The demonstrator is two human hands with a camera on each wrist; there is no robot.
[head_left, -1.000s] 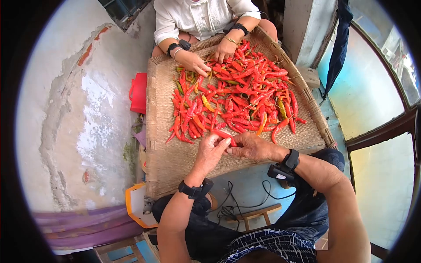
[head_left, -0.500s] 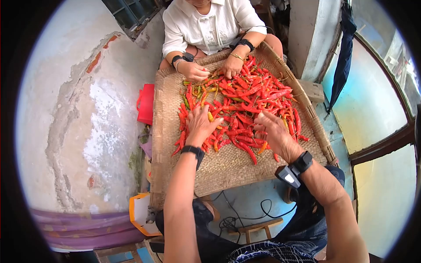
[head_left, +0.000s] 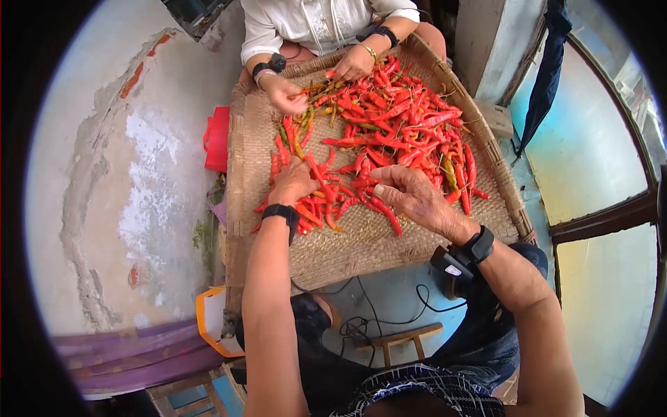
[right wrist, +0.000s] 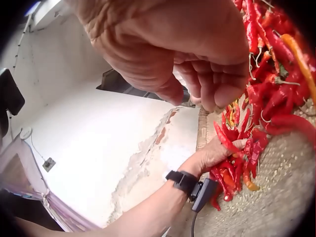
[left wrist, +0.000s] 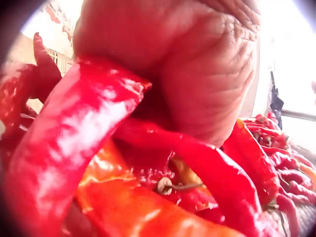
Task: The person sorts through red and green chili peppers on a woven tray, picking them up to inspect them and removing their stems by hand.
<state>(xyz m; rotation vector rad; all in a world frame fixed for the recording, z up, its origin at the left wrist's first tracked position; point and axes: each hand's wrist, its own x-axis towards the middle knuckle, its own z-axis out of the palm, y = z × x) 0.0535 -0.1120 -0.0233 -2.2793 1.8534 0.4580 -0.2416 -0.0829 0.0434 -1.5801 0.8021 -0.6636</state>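
Reaching into red peppers (head_left: 307,213) toward the left edge of the woven tray (head_left: 347,256), left hand (head_left: 293,183) (grip hidden, can't tell) could crush pods by pressing hard; right hand (head_left: 418,200) loosely open, apparently empty.

Left hand (head_left: 294,182): fingertips hidden among peppers (head_left: 410,125) near woven tray (head_left: 361,250)'s left edge; grip unclear. Left wrist view crops it at top. Right hand (right wrist: 173,44) cropped likewise. Other person (head_left: 316,24): head cut off; one hand (head_left: 286,97), near tray's far left corner, blurred.

A probable umbrella (head_left: 545,82) hangs beside the window (head_left: 574,142)
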